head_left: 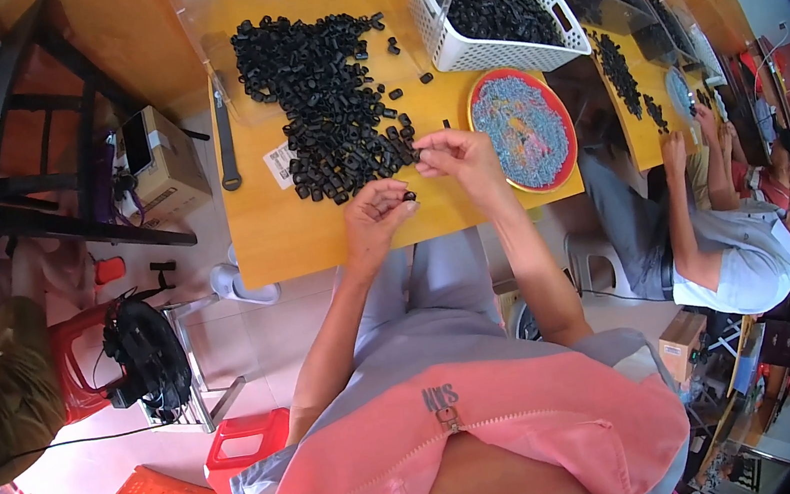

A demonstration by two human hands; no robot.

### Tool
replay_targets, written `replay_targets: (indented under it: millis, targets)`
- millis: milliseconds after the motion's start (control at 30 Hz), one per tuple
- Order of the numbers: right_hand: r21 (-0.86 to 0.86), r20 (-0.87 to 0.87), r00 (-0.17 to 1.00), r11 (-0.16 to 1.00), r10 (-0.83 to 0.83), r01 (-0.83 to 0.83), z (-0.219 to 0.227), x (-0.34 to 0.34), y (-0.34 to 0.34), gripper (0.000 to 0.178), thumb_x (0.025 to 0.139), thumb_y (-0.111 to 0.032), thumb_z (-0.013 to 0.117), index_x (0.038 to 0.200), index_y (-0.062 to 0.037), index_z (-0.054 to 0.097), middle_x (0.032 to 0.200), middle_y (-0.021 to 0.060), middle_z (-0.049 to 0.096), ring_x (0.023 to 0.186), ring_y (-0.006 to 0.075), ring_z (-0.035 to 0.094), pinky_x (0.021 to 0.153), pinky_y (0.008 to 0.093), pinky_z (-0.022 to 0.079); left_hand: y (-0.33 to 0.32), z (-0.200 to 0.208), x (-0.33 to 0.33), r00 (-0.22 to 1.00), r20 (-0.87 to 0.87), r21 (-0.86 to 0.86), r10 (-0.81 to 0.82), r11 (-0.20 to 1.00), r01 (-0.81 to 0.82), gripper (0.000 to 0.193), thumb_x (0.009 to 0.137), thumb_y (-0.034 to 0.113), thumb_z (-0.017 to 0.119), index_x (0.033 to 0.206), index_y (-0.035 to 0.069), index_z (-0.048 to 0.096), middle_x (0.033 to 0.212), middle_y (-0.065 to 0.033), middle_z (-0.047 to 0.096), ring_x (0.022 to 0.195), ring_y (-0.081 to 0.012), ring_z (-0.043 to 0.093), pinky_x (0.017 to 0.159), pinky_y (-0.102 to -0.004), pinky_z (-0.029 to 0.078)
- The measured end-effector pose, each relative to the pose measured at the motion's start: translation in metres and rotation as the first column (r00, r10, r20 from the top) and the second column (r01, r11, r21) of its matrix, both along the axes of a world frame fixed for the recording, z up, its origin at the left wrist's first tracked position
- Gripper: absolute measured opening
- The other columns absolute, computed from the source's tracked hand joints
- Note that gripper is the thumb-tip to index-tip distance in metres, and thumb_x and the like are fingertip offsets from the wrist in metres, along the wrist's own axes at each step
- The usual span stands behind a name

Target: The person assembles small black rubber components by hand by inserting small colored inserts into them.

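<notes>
My left hand (377, 217) is closed in a pinch at the table's front edge, holding a small black plastic part (409, 197) between thumb and fingertips. Just to its right, my right hand (459, 159) has thumb and forefinger pressed together. A dark bit shows at those fingertips, against the edge of the pile, and I cannot tell if it is gripped. A large pile of small black plastic parts (313, 97) spreads over the yellow table (299, 245) beyond both hands. To the right of my right hand is a red-rimmed round tray (570, 136) filled with small silvery pieces, probably screws.
A white perforated basket (514, 52) full of black parts stands at the back right. On the left lie a dark strap-like tool (225, 134) and a white label (281, 165). Co-workers sit at both sides; a cardboard box (169, 162) and red stool (246, 445) are on the floor.
</notes>
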State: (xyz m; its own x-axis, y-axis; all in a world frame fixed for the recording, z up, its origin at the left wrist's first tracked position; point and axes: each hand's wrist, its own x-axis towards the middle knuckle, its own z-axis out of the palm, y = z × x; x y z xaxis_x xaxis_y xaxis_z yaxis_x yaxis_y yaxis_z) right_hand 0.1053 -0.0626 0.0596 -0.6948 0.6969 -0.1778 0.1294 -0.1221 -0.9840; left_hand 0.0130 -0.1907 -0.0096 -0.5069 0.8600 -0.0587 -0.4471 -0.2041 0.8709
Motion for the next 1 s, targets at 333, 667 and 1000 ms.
replay_targets:
  millis: [333,667,1000]
  targets:
    - [0.242,0.059,0.998,0.970,0.012,-0.026,-0.005,0.027,-0.038,0.014,0.078,0.001,0.060,0.091,0.0019,0.062,0.075,0.0034,0.061,0.068,0.0069,0.056,0.063,0.0194,0.045,-0.009,0.014,0.005,1.000,0.012,-0.003,-0.005,1.000,0.005,0.016,0.075,-0.006,0.062,0.090,-0.001,0.059,0.083,-0.0032,0.061,0.075,-0.0074,0.057,0.069,-0.0189,0.046]
    - [0.489,0.106,0.992,0.872,-0.064,0.003,0.005,0.032,-0.049,0.010,0.072,0.001,0.062,0.082,0.0011,0.062,0.071,0.0106,0.059,0.060,0.0167,0.057,0.054,0.0257,0.044,-0.012,0.017,0.013,0.998,-0.048,-0.049,-0.030,0.998,0.028,0.015,0.076,-0.006,0.061,0.090,-0.002,0.060,0.084,-0.0035,0.062,0.075,-0.0073,0.058,0.071,-0.0189,0.046]
    - [0.550,0.159,0.986,0.834,-0.053,-0.044,-0.002,0.034,-0.050,0.006,0.071,0.004,0.057,0.077,0.0025,0.056,0.069,0.0146,0.057,0.061,0.0267,0.058,0.054,0.0337,0.044,-0.014,0.023,0.019,0.998,-0.053,-0.107,-0.034,0.994,0.028,0.011,0.076,-0.004,0.062,0.087,-0.002,0.063,0.081,-0.0030,0.063,0.072,-0.0063,0.057,0.068,-0.0183,0.045]
